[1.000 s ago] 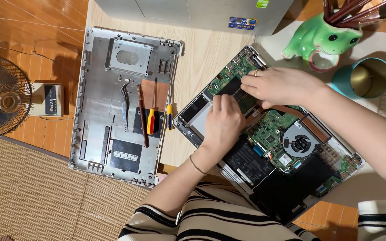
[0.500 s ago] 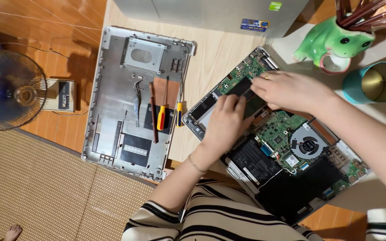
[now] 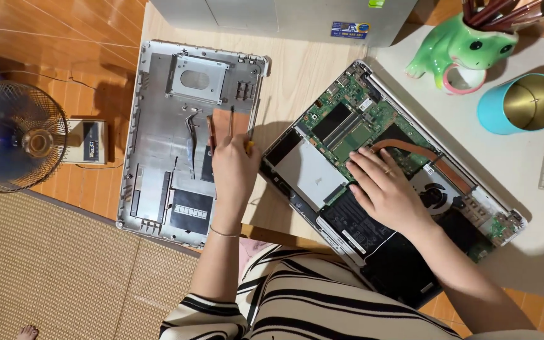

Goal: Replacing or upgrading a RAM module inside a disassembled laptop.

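Resting on one open laptop (image 3: 347,135): right hand (image 3: 388,189)

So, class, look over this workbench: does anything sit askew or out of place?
Yes. The opened laptop lies diagonally, its near corner hanging past the table edge over the person's lap. Its removed bottom cover also overhangs the table's left side.

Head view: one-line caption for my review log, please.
Left hand reaches screwdrivers on removed laptop cover; right hand rests on opened laptop.
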